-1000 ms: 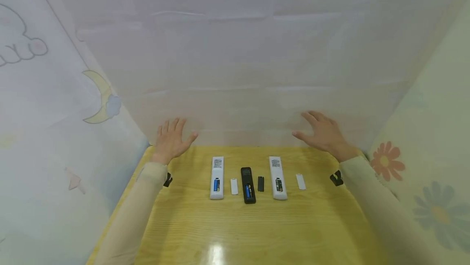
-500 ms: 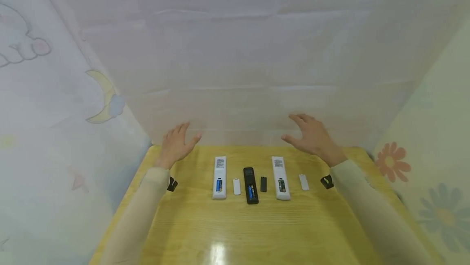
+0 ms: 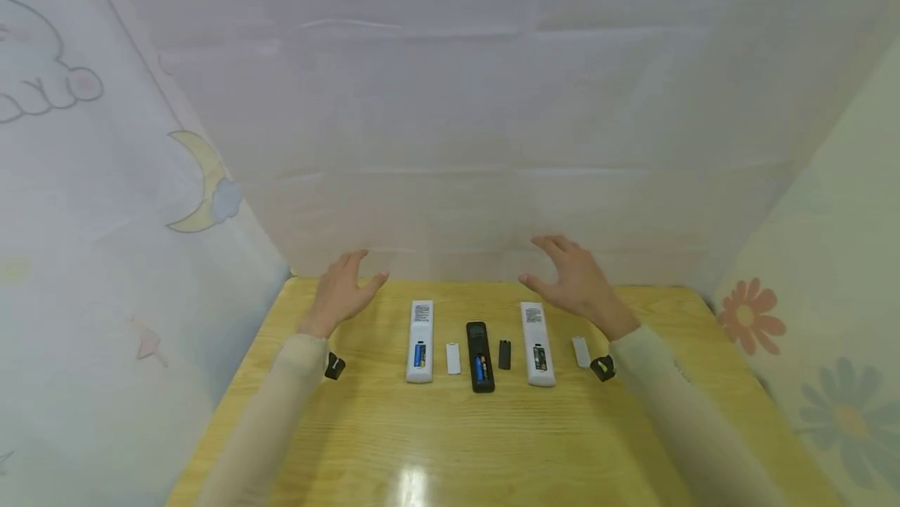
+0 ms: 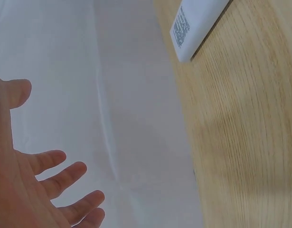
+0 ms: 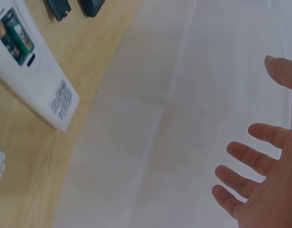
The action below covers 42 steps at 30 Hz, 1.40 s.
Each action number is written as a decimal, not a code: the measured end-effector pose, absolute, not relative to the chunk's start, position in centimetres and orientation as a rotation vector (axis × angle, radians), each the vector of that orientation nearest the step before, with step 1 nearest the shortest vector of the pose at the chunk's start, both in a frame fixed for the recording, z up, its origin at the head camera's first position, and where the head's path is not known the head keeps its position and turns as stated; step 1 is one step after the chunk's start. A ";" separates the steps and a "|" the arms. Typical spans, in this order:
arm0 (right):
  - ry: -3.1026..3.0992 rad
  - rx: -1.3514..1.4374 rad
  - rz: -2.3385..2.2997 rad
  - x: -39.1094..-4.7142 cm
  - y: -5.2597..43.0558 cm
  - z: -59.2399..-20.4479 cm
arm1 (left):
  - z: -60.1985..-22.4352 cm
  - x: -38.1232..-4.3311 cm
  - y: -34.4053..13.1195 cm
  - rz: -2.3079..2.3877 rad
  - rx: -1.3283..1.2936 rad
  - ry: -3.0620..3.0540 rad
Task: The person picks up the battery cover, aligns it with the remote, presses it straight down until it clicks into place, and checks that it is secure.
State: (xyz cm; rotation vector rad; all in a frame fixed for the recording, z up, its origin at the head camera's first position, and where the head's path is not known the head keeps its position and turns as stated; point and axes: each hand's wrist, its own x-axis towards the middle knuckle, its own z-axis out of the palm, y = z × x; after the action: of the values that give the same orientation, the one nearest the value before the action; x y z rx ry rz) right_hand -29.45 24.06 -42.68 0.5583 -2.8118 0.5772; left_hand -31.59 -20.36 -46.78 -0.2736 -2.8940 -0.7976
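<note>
My left hand (image 3: 342,294) is held over the back left of the table, fingers spread and nothing in it. The nearest thing to it is a white remote control (image 3: 420,335), back side up, its battery bay uncovered and showing a blue battery. In the middle lies a black remote control (image 3: 479,347) with batteries in its bare bay. Another white remote control (image 3: 536,335) shows green batteries (image 5: 21,39); my right hand (image 3: 576,282) hovers behind and right of it, fingers apart and holding nothing. Beside the remotes lie a white battery cover (image 3: 453,358), a black one, and another white cover (image 3: 580,351).
The wooden table (image 3: 351,429) meets a pale sheeted wall (image 3: 450,210) at its back edge. A side wall with a moon print (image 3: 200,179) stands left, one with flower prints (image 3: 752,315) right. Black wrist straps (image 3: 602,368) show at both sleeves.
Both hands have come lower and closer together, the right one moving further left toward the right-hand white remote. The remotes and covers stay in place.
</note>
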 end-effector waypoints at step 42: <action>-2.840 0.690 0.959 -26.9 17.1 -48.1 | -50.8 -29.4 -16.4 -1.122 -0.203 -2.920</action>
State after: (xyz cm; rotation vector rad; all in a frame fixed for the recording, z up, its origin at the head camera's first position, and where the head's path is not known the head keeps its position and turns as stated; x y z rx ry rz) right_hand -26.89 17.13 -48.12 0.6901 -2.8405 0.9585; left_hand -29.44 -16.40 -50.81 -0.2033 -2.9201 -1.1223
